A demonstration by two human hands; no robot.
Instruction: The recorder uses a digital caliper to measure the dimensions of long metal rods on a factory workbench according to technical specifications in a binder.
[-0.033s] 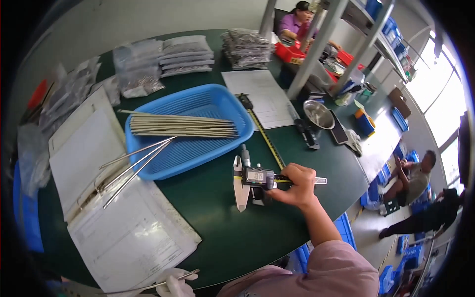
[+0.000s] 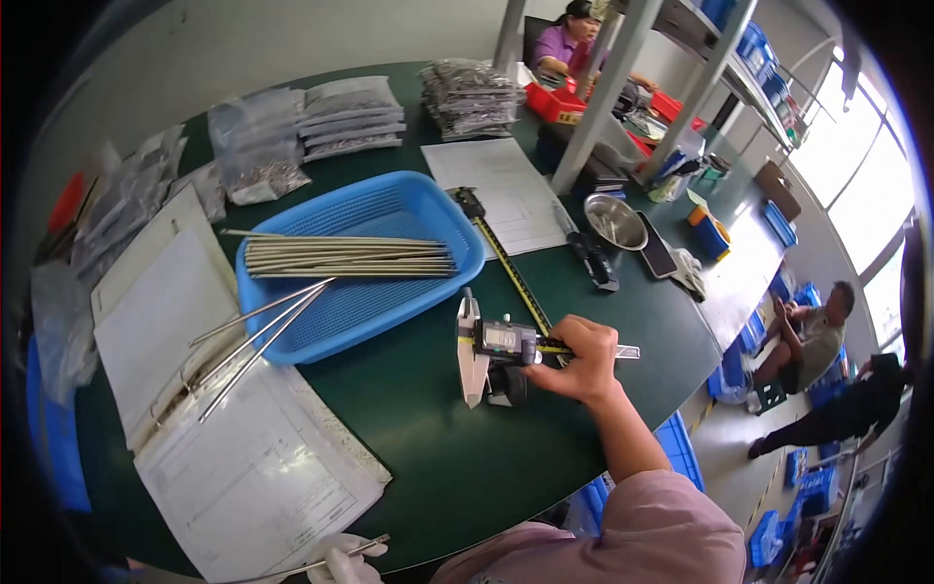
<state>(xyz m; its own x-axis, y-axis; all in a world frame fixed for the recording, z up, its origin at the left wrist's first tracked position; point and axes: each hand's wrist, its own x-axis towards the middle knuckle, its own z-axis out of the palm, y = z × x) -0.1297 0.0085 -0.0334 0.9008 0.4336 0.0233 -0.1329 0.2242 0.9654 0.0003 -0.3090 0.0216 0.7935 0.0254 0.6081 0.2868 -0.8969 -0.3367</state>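
Note:
My right hand (image 2: 581,360) grips the beam of a digital caliper (image 2: 496,343) that lies on the dark green table (image 2: 438,457), its jaws pointing toward me. At the bottom edge my left hand (image 2: 342,565), in a white glove, holds a thin metal rod (image 2: 368,545). A blue mesh basket (image 2: 389,209) to the left of the caliper carries a bundle of long metal rods (image 2: 350,258). Three loose rods (image 2: 258,336) lean from the basket's rim down onto white paper sheets (image 2: 243,477). A yellow tape measure (image 2: 511,273) stretches from the basket to my right hand.
Clear bags of small parts (image 2: 341,117) are stacked at the back. A printed sheet (image 2: 506,190), steel bowl (image 2: 613,222) and phone (image 2: 658,258) lie by a shelf post (image 2: 598,107). A person in purple (image 2: 564,44) works beyond; others sit lower right (image 2: 812,336).

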